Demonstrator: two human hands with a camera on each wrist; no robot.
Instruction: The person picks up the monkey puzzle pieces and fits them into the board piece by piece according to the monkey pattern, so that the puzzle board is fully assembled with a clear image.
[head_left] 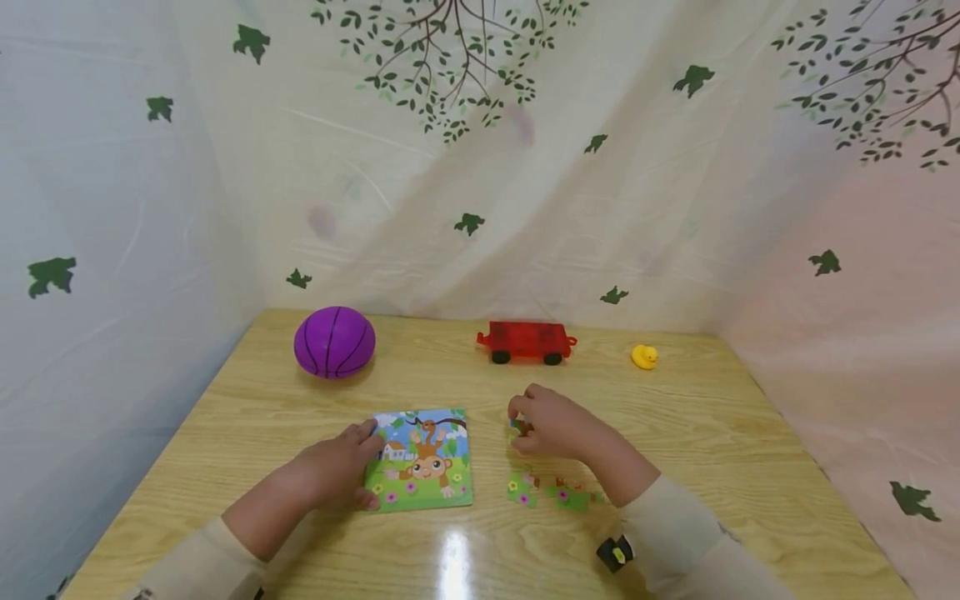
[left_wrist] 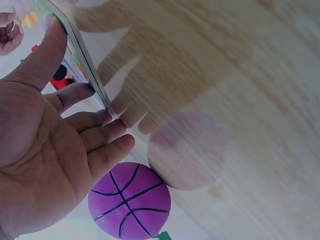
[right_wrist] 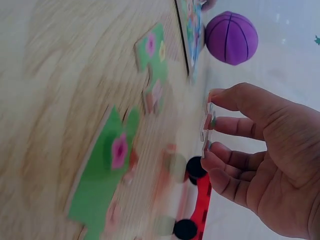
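Observation:
A square monkey picture puzzle board (head_left: 438,454) lies flat on the table. My left hand (head_left: 337,467) rests at its left side, fingertips and thumb touching the edge; in the left wrist view the fingers (left_wrist: 107,152) are extended. To the right of the board, my right hand (head_left: 558,423) pinches a puzzle piece (right_wrist: 208,125) on edge between thumb and fingertips, which partly cover its picture. Beneath that hand lie loose green puzzle pieces: one with flowers (head_left: 522,489) and a longer one (head_left: 572,497) partly hidden by the right forearm.
Toward the back left sits a purple ball (head_left: 334,342) with black lines. A red toy wagon (head_left: 527,340) with black wheels stands at the back middle, and a yellow rubber duck (head_left: 644,357) is farther right. A leaf-printed cloth (head_left: 420,250) hangs behind the table.

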